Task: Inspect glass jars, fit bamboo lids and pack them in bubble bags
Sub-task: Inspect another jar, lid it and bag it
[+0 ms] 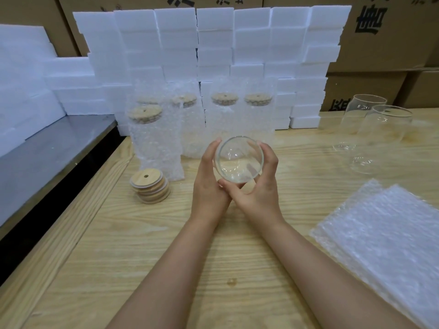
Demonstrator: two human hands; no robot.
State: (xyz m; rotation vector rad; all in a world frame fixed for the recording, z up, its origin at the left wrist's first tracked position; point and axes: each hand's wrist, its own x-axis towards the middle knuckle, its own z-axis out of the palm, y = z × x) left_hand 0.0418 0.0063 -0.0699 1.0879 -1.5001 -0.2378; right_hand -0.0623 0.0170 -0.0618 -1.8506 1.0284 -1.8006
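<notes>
Inspection seems why the glass jar is held over the table, mouth tipped toward the viewer, left hand and right hand each curled round its wall. Bamboo lids sit stacked just left, bubble bags right, ready.

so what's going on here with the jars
A person holds a glass jar in both hands, left hand and right hand, its mouth tilted toward the camera and no lid on it. A stack of bamboo lids sits to the left, flat bubble bags to the right. Several lidded, bagged jars stand behind.
</notes>
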